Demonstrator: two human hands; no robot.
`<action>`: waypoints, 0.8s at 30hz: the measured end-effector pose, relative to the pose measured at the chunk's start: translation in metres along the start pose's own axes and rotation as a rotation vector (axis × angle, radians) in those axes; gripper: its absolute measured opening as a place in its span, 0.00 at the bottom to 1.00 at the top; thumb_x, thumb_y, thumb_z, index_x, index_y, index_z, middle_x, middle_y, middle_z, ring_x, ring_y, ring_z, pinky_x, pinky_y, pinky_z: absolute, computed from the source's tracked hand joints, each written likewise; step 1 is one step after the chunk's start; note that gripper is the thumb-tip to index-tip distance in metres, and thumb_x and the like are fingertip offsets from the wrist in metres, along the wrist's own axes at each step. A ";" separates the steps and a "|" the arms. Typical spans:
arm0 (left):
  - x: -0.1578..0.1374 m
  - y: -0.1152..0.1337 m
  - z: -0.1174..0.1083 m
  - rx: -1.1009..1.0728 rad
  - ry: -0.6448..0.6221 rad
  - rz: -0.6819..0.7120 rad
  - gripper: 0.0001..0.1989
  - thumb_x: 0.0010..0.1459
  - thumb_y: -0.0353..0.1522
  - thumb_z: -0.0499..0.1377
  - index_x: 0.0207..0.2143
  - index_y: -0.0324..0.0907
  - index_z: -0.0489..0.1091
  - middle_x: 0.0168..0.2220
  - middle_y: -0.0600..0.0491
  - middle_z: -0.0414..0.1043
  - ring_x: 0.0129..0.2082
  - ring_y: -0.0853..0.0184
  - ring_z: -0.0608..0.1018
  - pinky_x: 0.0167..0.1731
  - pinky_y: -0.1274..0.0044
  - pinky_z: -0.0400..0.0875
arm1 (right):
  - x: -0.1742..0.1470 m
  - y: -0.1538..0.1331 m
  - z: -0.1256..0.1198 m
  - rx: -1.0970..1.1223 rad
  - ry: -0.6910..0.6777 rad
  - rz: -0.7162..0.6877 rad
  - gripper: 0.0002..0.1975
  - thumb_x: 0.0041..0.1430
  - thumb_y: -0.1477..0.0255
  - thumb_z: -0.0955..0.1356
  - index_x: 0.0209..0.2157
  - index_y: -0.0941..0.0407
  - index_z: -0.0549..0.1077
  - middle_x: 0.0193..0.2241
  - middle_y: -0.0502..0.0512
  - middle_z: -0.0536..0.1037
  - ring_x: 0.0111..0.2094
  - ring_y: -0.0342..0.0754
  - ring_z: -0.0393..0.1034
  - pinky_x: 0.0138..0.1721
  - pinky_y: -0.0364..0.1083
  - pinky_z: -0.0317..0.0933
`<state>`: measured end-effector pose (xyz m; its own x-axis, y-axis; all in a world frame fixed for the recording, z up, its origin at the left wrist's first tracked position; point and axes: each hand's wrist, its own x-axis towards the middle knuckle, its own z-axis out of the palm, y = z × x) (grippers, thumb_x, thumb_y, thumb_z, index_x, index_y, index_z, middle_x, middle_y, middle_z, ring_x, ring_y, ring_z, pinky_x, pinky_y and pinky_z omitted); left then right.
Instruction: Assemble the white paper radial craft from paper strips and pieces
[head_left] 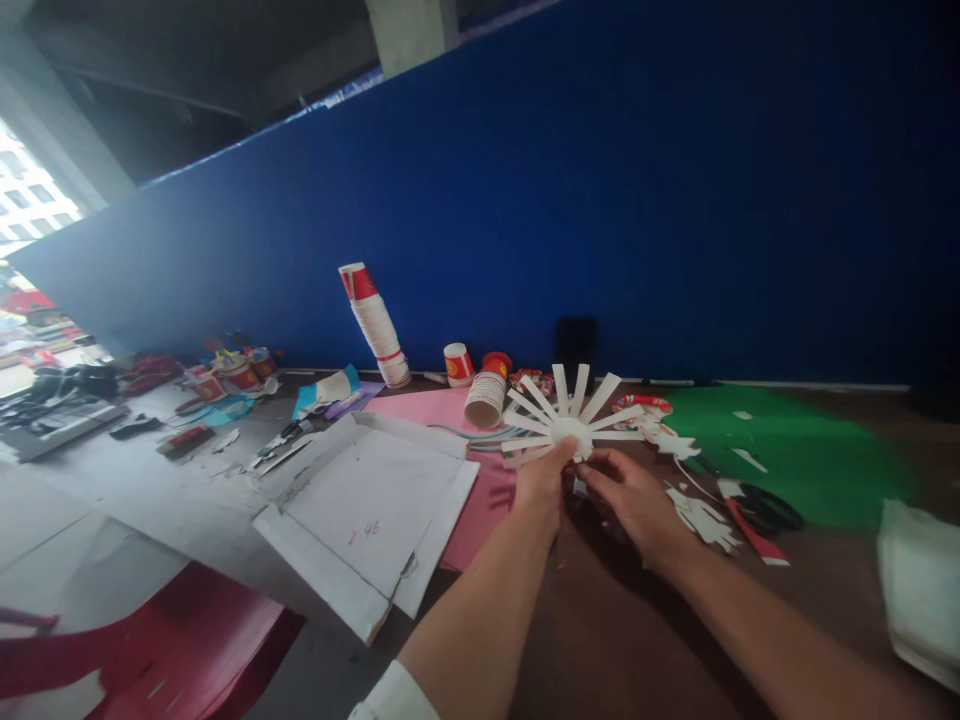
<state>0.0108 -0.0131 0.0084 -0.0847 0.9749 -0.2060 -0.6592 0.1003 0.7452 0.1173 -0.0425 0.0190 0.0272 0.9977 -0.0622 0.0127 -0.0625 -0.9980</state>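
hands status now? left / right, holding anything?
Left hand: grip shut on the cut paper cup, pinching its round base.
Right hand: fingers curled at the cup's lower edge; whether it grips cannot be told.

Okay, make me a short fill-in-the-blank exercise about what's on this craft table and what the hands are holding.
1. Both hands, the left hand and right hand, hold a paper cup cut into white ____ that fan outward, the cut cup.
2. The wall behind the table is ____.
3. The scissors lie at the edge of a ____ sheet.
4. The leaning cup stack stands to the ____ of the hands.

Missing words: strips; blue; green; left
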 end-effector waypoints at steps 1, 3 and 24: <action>0.000 0.000 0.000 0.009 0.003 -0.011 0.25 0.30 0.40 0.77 0.29 0.36 0.76 0.27 0.51 0.75 0.25 0.68 0.73 0.29 0.75 0.67 | 0.001 0.000 0.000 0.013 0.002 0.001 0.20 0.46 0.54 0.74 0.35 0.53 0.75 0.20 0.47 0.72 0.20 0.42 0.61 0.22 0.44 0.53; -0.001 0.001 0.000 0.015 -0.004 -0.020 0.24 0.30 0.41 0.77 0.27 0.35 0.76 0.26 0.50 0.75 0.24 0.67 0.73 0.29 0.74 0.68 | 0.002 0.002 0.000 0.037 0.001 0.005 0.20 0.46 0.54 0.74 0.35 0.53 0.75 0.21 0.47 0.73 0.21 0.43 0.62 0.22 0.44 0.54; -0.005 0.002 0.005 -0.115 -0.149 0.004 0.21 0.32 0.32 0.77 0.31 0.36 0.76 0.31 0.51 0.78 0.28 0.70 0.75 0.30 0.78 0.68 | 0.009 0.008 -0.004 0.075 0.063 -0.009 0.20 0.48 0.51 0.74 0.31 0.52 0.72 0.17 0.45 0.69 0.20 0.43 0.62 0.23 0.44 0.57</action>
<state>0.0137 -0.0162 0.0143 0.0191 0.9947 -0.1006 -0.7409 0.0816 0.6667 0.1212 -0.0337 0.0107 0.0906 0.9944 -0.0541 -0.0615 -0.0486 -0.9969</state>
